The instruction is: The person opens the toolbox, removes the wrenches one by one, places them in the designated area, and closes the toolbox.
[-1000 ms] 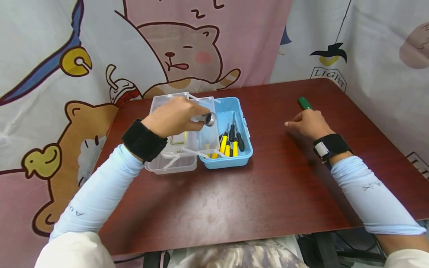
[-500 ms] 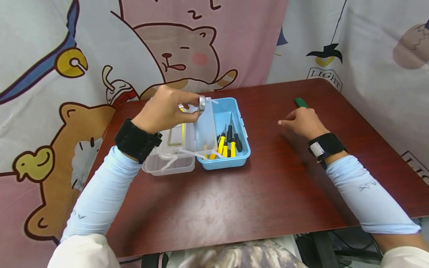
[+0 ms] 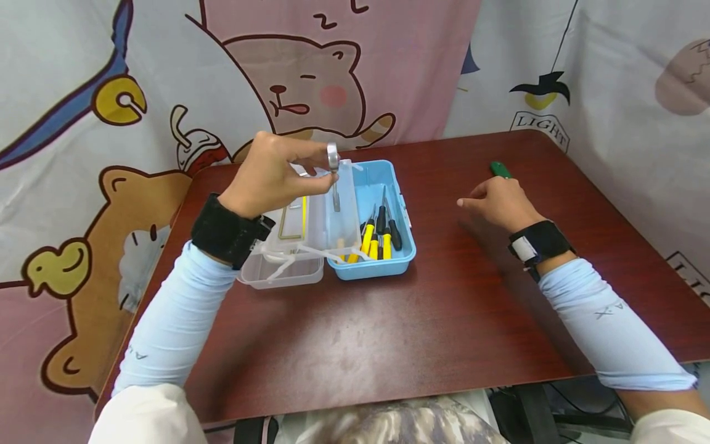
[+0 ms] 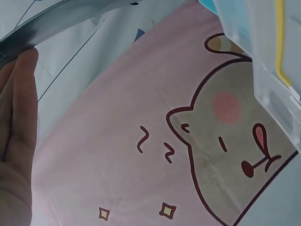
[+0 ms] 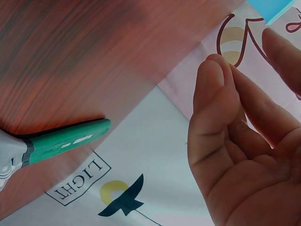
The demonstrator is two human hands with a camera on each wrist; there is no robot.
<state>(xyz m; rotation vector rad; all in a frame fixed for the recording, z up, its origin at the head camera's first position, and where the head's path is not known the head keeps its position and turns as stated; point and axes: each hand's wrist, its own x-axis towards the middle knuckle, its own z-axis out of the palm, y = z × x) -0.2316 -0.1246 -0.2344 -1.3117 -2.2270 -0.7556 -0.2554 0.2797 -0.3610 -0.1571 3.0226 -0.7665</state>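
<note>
My left hand [image 3: 266,176] pinches a shiny metal wrench [image 3: 333,157] between thumb and fingers, above the clear plastic tray of the toolbox. The wrench's round end faces up and its shank hangs below the fingertips; its long grey bar [image 4: 66,23] crosses the top of the left wrist view. The blue toolbox [image 3: 403,246] stands with its lid raised to the left, and several yellow and black screwdrivers [image 3: 383,231] lie inside. My right hand [image 3: 505,200] hovers with loosely bent fingers and holds nothing. Close behind it lies a green-handled tool [image 5: 70,140], its grey end partly cut off.
The clear tray [image 3: 283,277] reaches left of the blue box and holds an L-shaped key [image 3: 284,225] and a yellow strip. A brown table [image 3: 444,333] spreads underneath. Printed cloth [image 3: 421,68] hangs along the back and sides.
The left hand has risen and drawn slightly back with the wrench, turning it so it hangs more upright. The right hand has shifted a little left; the box and the green-handled tool stay put.
</note>
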